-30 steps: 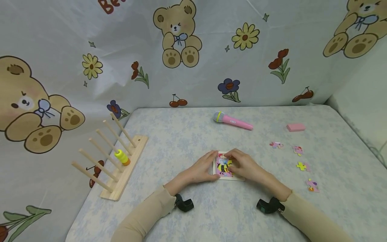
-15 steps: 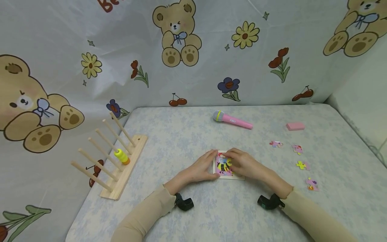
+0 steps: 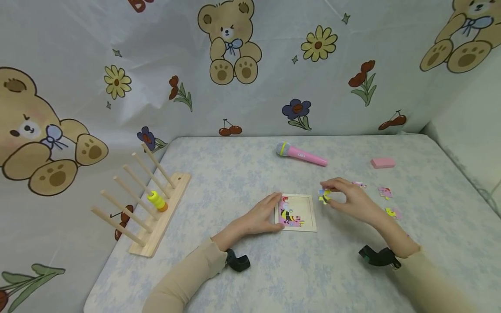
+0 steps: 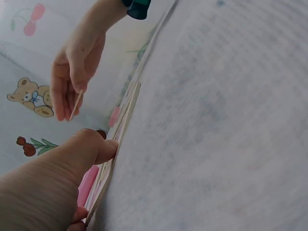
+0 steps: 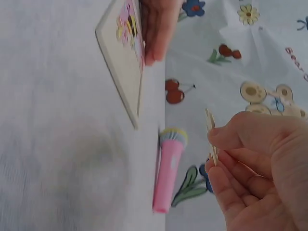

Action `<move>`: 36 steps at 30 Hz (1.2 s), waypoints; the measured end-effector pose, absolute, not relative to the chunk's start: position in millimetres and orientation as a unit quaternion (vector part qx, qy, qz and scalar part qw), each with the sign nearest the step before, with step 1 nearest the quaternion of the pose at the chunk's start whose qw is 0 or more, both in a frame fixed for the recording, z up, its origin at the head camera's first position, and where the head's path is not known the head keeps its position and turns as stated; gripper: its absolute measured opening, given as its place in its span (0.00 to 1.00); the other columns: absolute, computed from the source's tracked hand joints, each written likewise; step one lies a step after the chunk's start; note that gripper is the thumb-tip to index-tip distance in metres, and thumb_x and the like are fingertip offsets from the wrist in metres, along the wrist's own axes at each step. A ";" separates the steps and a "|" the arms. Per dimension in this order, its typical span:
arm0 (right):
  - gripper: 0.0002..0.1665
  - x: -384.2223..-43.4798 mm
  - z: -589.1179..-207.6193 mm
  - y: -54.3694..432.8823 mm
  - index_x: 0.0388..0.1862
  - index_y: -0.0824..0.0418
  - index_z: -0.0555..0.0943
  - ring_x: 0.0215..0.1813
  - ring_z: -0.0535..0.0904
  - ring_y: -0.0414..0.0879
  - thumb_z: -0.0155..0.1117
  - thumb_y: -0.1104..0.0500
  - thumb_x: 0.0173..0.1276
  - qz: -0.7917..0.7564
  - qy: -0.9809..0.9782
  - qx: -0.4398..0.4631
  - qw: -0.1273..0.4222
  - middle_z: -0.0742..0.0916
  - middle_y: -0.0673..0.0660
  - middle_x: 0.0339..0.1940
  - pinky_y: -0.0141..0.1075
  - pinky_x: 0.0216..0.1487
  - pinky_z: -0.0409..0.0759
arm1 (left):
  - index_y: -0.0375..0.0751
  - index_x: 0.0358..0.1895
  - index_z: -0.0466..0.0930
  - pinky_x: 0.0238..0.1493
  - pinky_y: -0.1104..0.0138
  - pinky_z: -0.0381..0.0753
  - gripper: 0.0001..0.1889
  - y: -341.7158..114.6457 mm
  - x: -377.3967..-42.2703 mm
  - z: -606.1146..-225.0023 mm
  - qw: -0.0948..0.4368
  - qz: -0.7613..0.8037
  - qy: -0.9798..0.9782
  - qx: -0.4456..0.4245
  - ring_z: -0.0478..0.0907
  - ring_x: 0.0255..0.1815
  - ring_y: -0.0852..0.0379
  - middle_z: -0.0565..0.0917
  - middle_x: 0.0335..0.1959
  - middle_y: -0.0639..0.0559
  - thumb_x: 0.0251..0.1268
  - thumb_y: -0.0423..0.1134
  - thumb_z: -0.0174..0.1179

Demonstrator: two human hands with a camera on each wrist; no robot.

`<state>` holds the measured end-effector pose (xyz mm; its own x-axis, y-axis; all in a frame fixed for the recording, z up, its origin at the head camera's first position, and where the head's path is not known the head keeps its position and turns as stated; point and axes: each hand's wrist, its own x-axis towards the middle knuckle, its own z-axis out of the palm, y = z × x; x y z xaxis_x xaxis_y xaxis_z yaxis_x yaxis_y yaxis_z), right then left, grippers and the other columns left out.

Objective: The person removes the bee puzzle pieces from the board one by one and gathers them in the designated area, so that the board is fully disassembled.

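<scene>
A square jigsaw puzzle tray (image 3: 314, 214) with a pale wooden rim lies on the table. Joined pieces showing a bee (image 3: 288, 216) fill its left part, while bare wood shows on the right. My left hand (image 3: 256, 218) grips the tray's left side, thumb at the near edge and fingers at the far edge. To the right of the tray, my right hand (image 3: 352, 201) pinches a yellow and blue puzzle piece (image 3: 324, 196) between thumb and fingers, above the table. In the right wrist view this piece (image 5: 211, 130) appears edge-on.
Loose puzzle pieces (image 3: 385, 193) lie on the right, some partly hidden by my right arm. A pink toy microphone (image 3: 303, 155) and a pink block (image 3: 382, 163) are farther back. A wooden peg stand (image 3: 160, 224) with yellow and orange rings stands left.
My right hand has moved right and away from the tray, carrying a puzzle piece, and bare wood now shows in the tray's right part. My left hand stays in place.
</scene>
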<state>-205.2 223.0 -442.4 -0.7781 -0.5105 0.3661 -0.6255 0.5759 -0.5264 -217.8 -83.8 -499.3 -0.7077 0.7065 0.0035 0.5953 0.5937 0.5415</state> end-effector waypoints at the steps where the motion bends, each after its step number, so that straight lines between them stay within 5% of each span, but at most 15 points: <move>1: 0.27 -202.7 -440.8 234.5 0.57 0.67 0.75 0.50 0.79 0.54 0.67 0.71 0.57 0.327 -0.889 0.308 0.088 0.80 0.59 0.53 0.44 0.47 0.78 | 0.35 0.75 0.42 0.70 0.62 0.48 0.50 -83.5 -217.6 -499.3 0.107 0.262 0.886 0.368 0.43 0.74 0.53 0.49 0.74 0.43 0.59 0.54 0.62; 4: 0.27 -194.7 -438.6 267.4 0.59 0.65 0.75 0.51 0.78 0.50 0.67 0.69 0.58 0.316 -0.907 0.265 0.090 0.79 0.57 0.54 0.29 0.49 0.74 | 0.35 0.75 0.42 0.70 0.62 0.48 0.49 -83.0 -217.3 -499.6 0.107 0.264 0.886 0.367 0.43 0.74 0.53 0.49 0.74 0.43 0.60 0.54 0.61; 7: 0.28 -187.9 -440.7 294.7 0.60 0.65 0.74 0.52 0.75 0.35 0.67 0.67 0.59 0.308 -0.919 0.231 0.085 0.78 0.57 0.54 0.16 0.47 0.66 | 0.36 0.75 0.41 0.70 0.61 0.48 0.49 -82.8 -217.0 -499.7 0.111 0.268 0.886 0.362 0.43 0.74 0.53 0.48 0.75 0.44 0.60 0.54 0.61; 12: 0.26 -183.8 -451.1 318.8 0.59 0.66 0.74 0.50 0.67 0.19 0.66 0.66 0.61 0.329 -0.920 0.203 0.059 0.78 0.59 0.54 0.15 0.44 0.67 | 0.36 0.75 0.42 0.70 0.61 0.47 0.50 -83.6 -217.4 -499.2 0.111 0.269 0.890 0.351 0.44 0.74 0.52 0.48 0.75 0.43 0.59 0.54 0.62; 19: 0.24 -187.9 -466.0 322.4 0.58 0.63 0.77 0.49 0.74 0.28 0.68 0.62 0.61 0.335 -0.923 0.188 0.016 0.82 0.59 0.51 0.16 0.44 0.69 | 0.36 0.75 0.42 0.70 0.61 0.46 0.50 -83.2 -216.6 -496.5 0.116 0.269 0.891 0.347 0.43 0.74 0.52 0.48 0.75 0.44 0.59 0.53 0.62; 23: 0.24 -190.5 -468.7 322.2 0.56 0.64 0.79 0.51 0.78 0.45 0.69 0.64 0.59 0.289 -0.936 0.202 0.019 0.83 0.60 0.50 0.19 0.45 0.70 | 0.36 0.75 0.42 0.70 0.61 0.46 0.50 -81.9 -215.0 -496.4 0.118 0.269 0.890 0.350 0.43 0.74 0.52 0.48 0.75 0.43 0.59 0.53 0.62; 28: 0.29 -193.7 -456.1 319.3 0.60 0.68 0.75 0.55 0.76 0.60 0.68 0.60 0.61 0.261 -0.943 0.201 -0.037 0.80 0.66 0.56 0.42 0.47 0.77 | 0.35 0.75 0.43 0.70 0.62 0.47 0.50 -80.1 -213.4 -496.7 0.115 0.267 0.889 0.353 0.44 0.74 0.52 0.49 0.75 0.43 0.58 0.52 0.63; 31: 0.28 -194.8 -448.5 301.2 0.60 0.69 0.74 0.53 0.77 0.63 0.66 0.60 0.63 0.274 -0.937 0.218 -0.015 0.79 0.69 0.56 0.53 0.47 0.76 | 0.34 0.75 0.43 0.70 0.62 0.46 0.50 -79.8 -213.7 -497.8 0.110 0.268 0.888 0.357 0.44 0.74 0.52 0.49 0.74 0.42 0.58 0.52 0.63; 36: 0.25 -192.7 -447.7 240.0 0.58 0.67 0.77 0.50 0.79 0.59 0.67 0.61 0.62 0.324 -0.903 0.282 0.026 0.82 0.62 0.53 0.52 0.47 0.77 | 0.35 0.75 0.42 0.70 0.62 0.46 0.50 -81.5 -215.6 -498.4 0.106 0.271 0.887 0.358 0.44 0.74 0.52 0.49 0.74 0.42 0.58 0.53 0.63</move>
